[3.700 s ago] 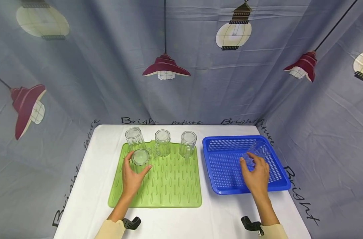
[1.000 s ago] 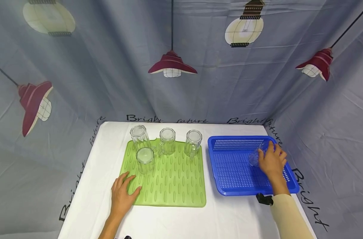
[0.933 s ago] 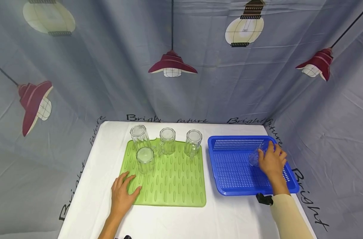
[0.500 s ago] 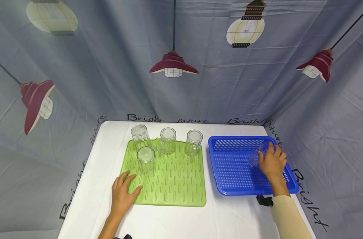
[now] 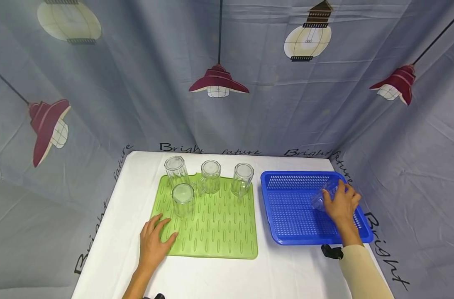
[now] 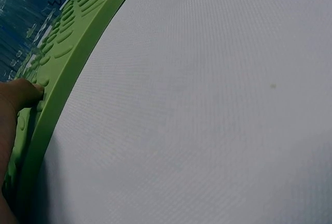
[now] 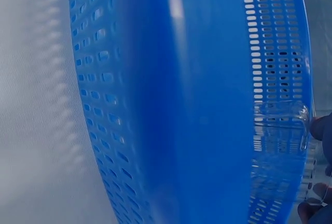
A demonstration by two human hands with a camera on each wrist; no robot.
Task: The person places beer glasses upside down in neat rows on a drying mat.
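Observation:
My right hand (image 5: 342,205) reaches into the blue plastic basket (image 5: 286,240) and grips a clear glass mug (image 5: 318,200) lying on its side there. In the right wrist view, fingertips (image 7: 322,133) meet one end of this mug (image 7: 280,117); the rest of the hand is out of frame. My left hand (image 5: 152,245) rests, fingers relaxed and apart, at the left front of the green drying mat (image 5: 219,234). Its thumb (image 6: 26,94) lies on the mat's edge in the left wrist view. A glass (image 5: 183,201) stands upside down just beyond that hand.
Three more upturned glass mugs line the mat's back edge: left (image 5: 176,171), middle (image 5: 211,178) and right (image 5: 242,180). Mat and basket sit side by side on a white-covered table (image 5: 227,278). A grey-blue printed curtain (image 5: 156,104) hangs close behind and along the sides.
My left hand has let go of the front glass and drawn back to the mat's left edge. My right hand has shifted rightward around the mug in the basket; lately both hands stay nearly still.

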